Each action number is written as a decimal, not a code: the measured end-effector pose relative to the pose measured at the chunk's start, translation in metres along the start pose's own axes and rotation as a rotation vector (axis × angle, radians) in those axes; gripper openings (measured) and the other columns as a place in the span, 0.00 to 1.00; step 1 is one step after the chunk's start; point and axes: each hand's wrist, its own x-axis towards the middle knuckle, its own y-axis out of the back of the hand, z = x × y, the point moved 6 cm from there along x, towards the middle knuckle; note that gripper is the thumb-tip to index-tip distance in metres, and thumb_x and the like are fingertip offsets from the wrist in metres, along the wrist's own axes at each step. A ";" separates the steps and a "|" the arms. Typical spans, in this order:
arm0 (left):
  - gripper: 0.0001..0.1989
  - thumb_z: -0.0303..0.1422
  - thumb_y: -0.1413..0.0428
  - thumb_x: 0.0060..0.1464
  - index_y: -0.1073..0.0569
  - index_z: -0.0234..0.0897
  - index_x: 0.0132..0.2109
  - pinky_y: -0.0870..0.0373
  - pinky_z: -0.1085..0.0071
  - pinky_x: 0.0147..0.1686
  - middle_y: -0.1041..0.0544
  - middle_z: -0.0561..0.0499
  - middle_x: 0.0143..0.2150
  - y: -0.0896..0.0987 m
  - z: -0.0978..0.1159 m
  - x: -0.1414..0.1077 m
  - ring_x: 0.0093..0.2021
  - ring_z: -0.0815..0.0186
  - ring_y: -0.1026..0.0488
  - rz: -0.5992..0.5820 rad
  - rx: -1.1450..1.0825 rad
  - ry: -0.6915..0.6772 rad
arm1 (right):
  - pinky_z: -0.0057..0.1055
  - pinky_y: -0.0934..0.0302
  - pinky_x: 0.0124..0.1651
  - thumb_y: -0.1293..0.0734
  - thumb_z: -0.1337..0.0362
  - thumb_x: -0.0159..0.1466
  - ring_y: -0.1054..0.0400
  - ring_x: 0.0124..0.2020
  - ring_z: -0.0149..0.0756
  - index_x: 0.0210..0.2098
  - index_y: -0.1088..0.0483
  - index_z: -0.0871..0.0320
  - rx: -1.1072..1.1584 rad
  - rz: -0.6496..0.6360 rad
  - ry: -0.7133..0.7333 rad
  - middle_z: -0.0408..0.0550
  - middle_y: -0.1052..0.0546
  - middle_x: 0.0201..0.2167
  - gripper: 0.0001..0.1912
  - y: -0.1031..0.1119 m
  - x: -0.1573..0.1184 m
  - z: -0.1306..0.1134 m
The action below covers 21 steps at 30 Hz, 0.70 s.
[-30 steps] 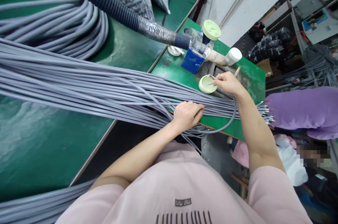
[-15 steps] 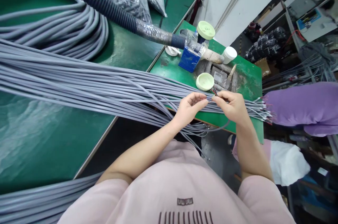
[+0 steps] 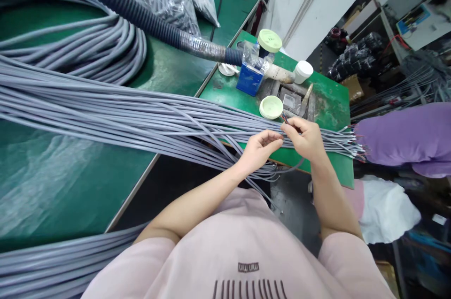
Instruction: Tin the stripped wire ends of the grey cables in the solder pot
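A long bundle of grey cables [image 3: 148,106] runs across the green tables, its stripped ends at the right edge. Above the bundle, my right hand [image 3: 303,138] is closed on the end of one grey cable, whose thin coloured wires [image 3: 284,118] stick out past the fingers. That cable bends down below the hand. Close to its left, my left hand [image 3: 262,148] has thumb and forefinger pinched together; what lies between them is too small to make out. A pale green lid [image 3: 271,107] lies just beyond the hands.
A ribbed dark hose [image 3: 151,22] reaches a blue box [image 3: 249,79] on the small green table [image 3: 333,102]. Near it are a white jar [image 3: 303,72] and a green-lidded jar [image 3: 269,41]. Coiled cables [image 3: 123,50] lie left. A person in purple [image 3: 405,137] is at right.
My left hand has moved slightly right and down, nearer the underside of my right hand. My right hand has shifted a little left and up, still holding the cable end. The view has shifted slightly.
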 end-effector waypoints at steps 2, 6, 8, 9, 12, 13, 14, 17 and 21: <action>0.10 0.35 0.41 0.54 0.25 0.36 0.42 0.31 0.68 0.39 0.22 0.49 0.36 0.012 0.014 0.001 0.36 0.66 0.27 0.022 0.265 -0.171 | 0.30 0.51 0.29 0.37 0.59 0.62 0.45 0.23 0.30 0.20 0.36 0.57 -0.072 -0.026 -0.004 0.40 0.38 0.18 0.15 0.003 0.013 0.006; 0.08 0.35 0.44 0.58 0.25 0.37 0.42 0.34 0.63 0.44 0.21 0.48 0.37 0.041 0.037 0.003 0.40 0.62 0.28 0.155 0.815 -0.516 | 0.30 0.54 0.28 0.37 0.60 0.59 0.44 0.22 0.29 0.18 0.35 0.58 -0.248 -0.132 -0.023 0.40 0.38 0.16 0.14 0.003 0.049 0.021; 0.08 0.35 0.46 0.60 0.25 0.37 0.41 0.35 0.63 0.42 0.21 0.48 0.37 0.053 0.036 0.007 0.40 0.61 0.28 0.214 0.975 -0.566 | 0.30 0.55 0.28 0.37 0.61 0.57 0.43 0.22 0.30 0.18 0.33 0.58 -0.348 -0.186 -0.040 0.41 0.36 0.16 0.13 -0.001 0.069 0.029; 0.08 0.35 0.46 0.60 0.25 0.38 0.41 0.36 0.63 0.41 0.21 0.48 0.37 0.055 0.034 0.009 0.40 0.61 0.28 0.217 1.042 -0.578 | 0.30 0.55 0.27 0.36 0.62 0.56 0.43 0.22 0.30 0.18 0.32 0.58 -0.399 -0.216 -0.050 0.41 0.35 0.16 0.12 -0.004 0.078 0.033; 0.08 0.35 0.47 0.61 0.25 0.39 0.42 0.39 0.62 0.41 0.21 0.48 0.37 0.053 0.025 0.011 0.40 0.61 0.28 0.186 1.159 -0.596 | 0.30 0.54 0.28 0.35 0.63 0.56 0.40 0.22 0.31 0.19 0.29 0.58 -0.542 -0.320 -0.067 0.44 0.30 0.18 0.11 -0.017 0.100 0.043; 0.08 0.34 0.47 0.61 0.25 0.39 0.42 0.40 0.62 0.40 0.21 0.48 0.37 0.052 0.023 0.011 0.40 0.61 0.28 0.181 1.171 -0.600 | 0.30 0.53 0.28 0.34 0.62 0.56 0.38 0.23 0.32 0.20 0.28 0.58 -0.585 -0.353 -0.068 0.45 0.29 0.19 0.10 -0.022 0.105 0.046; 0.08 0.34 0.48 0.61 0.25 0.39 0.41 0.40 0.63 0.40 0.21 0.49 0.37 0.051 0.022 0.011 0.40 0.61 0.28 0.181 1.174 -0.607 | 0.31 0.52 0.28 0.34 0.62 0.56 0.36 0.25 0.34 0.21 0.27 0.58 -0.623 -0.379 -0.068 0.46 0.27 0.20 0.10 -0.027 0.109 0.048; 0.07 0.33 0.48 0.61 0.25 0.39 0.41 0.41 0.63 0.40 0.20 0.49 0.37 0.050 0.022 0.010 0.39 0.62 0.29 0.179 1.180 -0.620 | 0.31 0.49 0.30 0.33 0.60 0.57 0.32 0.29 0.38 0.23 0.24 0.58 -0.706 -0.417 -0.086 0.50 0.23 0.24 0.10 -0.037 0.118 0.053; 0.08 0.33 0.48 0.61 0.25 0.39 0.42 0.41 0.63 0.40 0.21 0.49 0.37 0.051 0.022 0.010 0.39 0.62 0.29 0.170 1.191 -0.621 | 0.33 0.46 0.32 0.34 0.60 0.57 0.30 0.32 0.43 0.28 0.22 0.58 -0.763 -0.425 -0.129 0.55 0.21 0.30 0.10 -0.044 0.122 0.057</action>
